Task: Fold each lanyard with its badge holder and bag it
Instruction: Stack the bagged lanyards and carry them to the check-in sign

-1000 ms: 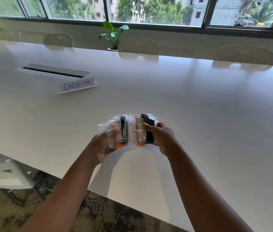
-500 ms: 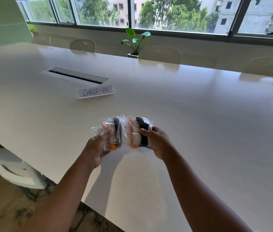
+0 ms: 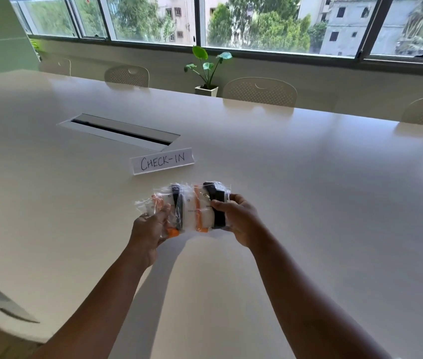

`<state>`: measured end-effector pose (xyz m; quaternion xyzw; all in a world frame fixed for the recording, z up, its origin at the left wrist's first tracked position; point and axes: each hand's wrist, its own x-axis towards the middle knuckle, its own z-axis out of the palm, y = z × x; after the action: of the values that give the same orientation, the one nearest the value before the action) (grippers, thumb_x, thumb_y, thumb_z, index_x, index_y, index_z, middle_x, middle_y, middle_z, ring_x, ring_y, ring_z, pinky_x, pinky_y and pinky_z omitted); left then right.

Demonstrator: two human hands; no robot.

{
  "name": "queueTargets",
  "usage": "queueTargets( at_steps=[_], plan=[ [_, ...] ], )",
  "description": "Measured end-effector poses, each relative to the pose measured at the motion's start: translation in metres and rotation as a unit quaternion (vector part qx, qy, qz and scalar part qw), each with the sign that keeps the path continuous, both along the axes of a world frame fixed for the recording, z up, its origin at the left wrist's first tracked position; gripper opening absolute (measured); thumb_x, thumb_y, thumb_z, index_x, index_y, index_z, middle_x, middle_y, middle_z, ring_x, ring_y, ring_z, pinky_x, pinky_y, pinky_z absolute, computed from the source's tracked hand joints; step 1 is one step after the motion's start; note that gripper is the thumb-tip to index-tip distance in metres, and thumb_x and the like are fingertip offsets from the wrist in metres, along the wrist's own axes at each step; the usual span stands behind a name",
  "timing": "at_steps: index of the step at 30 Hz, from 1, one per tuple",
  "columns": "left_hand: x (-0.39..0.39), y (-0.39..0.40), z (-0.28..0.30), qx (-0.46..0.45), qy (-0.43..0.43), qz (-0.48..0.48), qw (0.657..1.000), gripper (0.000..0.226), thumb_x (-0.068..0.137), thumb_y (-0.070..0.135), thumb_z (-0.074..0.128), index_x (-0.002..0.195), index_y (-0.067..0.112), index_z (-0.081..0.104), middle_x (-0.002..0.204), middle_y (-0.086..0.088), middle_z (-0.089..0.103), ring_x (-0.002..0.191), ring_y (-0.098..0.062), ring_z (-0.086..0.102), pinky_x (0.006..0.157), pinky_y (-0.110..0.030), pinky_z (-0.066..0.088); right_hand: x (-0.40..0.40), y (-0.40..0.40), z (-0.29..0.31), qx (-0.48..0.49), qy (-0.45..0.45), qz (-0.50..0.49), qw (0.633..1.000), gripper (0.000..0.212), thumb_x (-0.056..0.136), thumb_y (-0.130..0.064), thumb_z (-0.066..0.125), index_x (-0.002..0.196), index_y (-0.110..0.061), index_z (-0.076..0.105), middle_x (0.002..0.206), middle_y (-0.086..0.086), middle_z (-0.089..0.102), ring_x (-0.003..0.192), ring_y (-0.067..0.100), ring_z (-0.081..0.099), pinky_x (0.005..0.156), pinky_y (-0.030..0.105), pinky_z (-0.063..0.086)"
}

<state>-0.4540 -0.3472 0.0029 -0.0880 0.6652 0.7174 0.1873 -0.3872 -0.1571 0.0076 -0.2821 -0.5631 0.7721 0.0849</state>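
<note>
Two clear plastic bags are held side by side above the white table (image 3: 308,203). Each holds a folded black lanyard with a white and orange badge holder. My left hand (image 3: 150,229) grips the left bag (image 3: 172,208) from its lower left. My right hand (image 3: 236,216) grips the right bag (image 3: 209,206) along its right side, over the black lanyard. The two bags touch at their inner edges. My fingers hide part of each bag.
A white "CHECK-IN" sign (image 3: 162,161) stands just beyond the bags. Behind it is a metal cable slot (image 3: 119,132) set in the table. A potted plant (image 3: 206,73) and several chairs (image 3: 259,92) line the far edge under the windows. A white chair (image 3: 0,304) sits at lower left.
The view has swung left, so the sign and slot sit nearer the middle. Both hands keep their hold on the two bags and have moved a little closer to the sign.
</note>
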Motion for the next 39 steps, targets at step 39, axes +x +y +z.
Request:
queueTargets(
  at_steps=[39],
  plan=[
    [-0.098,-0.034,-0.022,-0.48,0.27,0.027,0.834,0.104,0.08,0.054,0.072,0.154,0.005,0.017,0.141,-0.021,0.032,0.132,-0.039,0.031,0.1,-0.052,0.04,-0.126,-0.005,-0.031,0.389,-0.056,-0.086,0.916,0.056,0.081,-0.04,0.072,0.128,-0.015,0.055,0.123,0.007,0.059,0.114,0.023,0.054,0.099,0.031,0.044]
  ],
)
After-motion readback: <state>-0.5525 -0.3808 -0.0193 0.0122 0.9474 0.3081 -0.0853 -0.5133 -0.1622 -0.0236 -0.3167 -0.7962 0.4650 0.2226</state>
